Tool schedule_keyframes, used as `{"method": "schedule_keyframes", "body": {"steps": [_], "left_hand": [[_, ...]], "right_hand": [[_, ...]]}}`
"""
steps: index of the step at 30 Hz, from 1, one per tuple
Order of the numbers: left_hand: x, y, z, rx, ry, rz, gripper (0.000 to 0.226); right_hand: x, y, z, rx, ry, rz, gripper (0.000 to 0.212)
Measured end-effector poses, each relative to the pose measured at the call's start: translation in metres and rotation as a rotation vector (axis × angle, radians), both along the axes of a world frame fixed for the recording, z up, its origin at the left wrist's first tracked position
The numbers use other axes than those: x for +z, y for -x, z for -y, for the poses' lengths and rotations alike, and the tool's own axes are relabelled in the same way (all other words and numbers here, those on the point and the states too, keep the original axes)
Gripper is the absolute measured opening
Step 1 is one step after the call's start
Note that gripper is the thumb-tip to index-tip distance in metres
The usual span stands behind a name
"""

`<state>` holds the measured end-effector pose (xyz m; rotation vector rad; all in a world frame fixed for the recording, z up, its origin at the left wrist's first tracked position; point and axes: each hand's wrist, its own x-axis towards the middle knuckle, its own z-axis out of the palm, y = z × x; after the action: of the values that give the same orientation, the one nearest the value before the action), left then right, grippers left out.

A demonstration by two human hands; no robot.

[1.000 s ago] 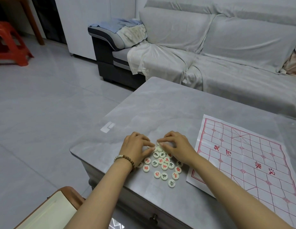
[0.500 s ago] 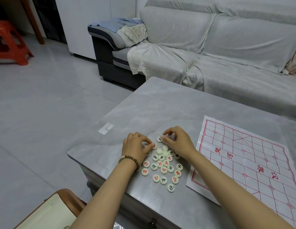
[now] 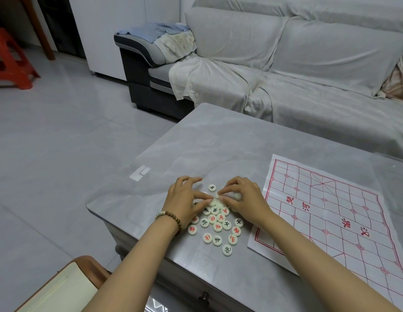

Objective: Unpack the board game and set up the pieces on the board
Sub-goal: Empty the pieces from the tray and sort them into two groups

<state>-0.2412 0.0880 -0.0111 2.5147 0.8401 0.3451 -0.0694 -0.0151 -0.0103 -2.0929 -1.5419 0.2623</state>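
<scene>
Step in hand: sorting the unpacked pieces (image 3: 218,224), which lie in a loose cluster on the near-left part of the table (image 3: 218,140), just left of the board (image 3: 331,217). The board is a single printed sheet with a red grid, spread flat at the right, and no piece is on it yet, so placement has not begun. The left hand (image 3: 184,199) rests at the far-left edge of the cluster with its fingers bent and spread and its thumb tip touching the discs; whether it grips one cannot be told. The right hand (image 3: 243,199) is curled over the far-right edge, with thumb and forefinger closed narrowly on one of the pieces. One black-marked disc (image 3: 212,188) lies apart, just beyond the cluster, between the two hands. Count: about eighteen discs show a character, red or black. A few more lie blank side up or under the fingers, so the full number cannot be read. Next move, as judged: turn the blank discs face up, separate red from black, then carry each disc right to its intersection on the board.
</scene>
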Motion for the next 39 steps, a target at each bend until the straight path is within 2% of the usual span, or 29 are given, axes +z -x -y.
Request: {"method": "schedule_keyframes", "body": {"steps": [6,14,19,22,28,32,39], "left_hand": [[-0.004,-0.006,0.000,0.036,0.035,0.020,0.027],[-0.008,-0.017,-0.002,0.108,0.104,0.092,0.022],[-0.009,-0.015,-0.002,0.140,0.097,0.108,0.022],[-0.009,-0.013,-0.002,0.133,0.097,0.106,0.019],[-0.007,-0.010,-0.001,0.126,0.087,0.106,0.021],[-0.006,-0.008,0.000,0.136,0.083,0.111,0.022],[-0.006,-0.005,0.000,0.188,0.087,0.131,0.022]], "right_hand": [[0.000,0.001,-0.012,-0.089,-0.024,-0.117,0.005],[0.000,-0.008,-0.016,-0.061,0.017,-0.146,0.014],[-0.003,-0.012,-0.023,-0.175,-0.018,-0.135,0.020],[-0.003,-0.011,-0.024,-0.222,-0.009,-0.121,0.016],[0.003,0.002,0.002,-0.095,-0.081,-0.143,0.011],[0.002,0.009,0.018,0.024,-0.039,-0.030,0.013],[0.004,0.014,0.010,-0.012,0.008,0.025,0.019]]}}
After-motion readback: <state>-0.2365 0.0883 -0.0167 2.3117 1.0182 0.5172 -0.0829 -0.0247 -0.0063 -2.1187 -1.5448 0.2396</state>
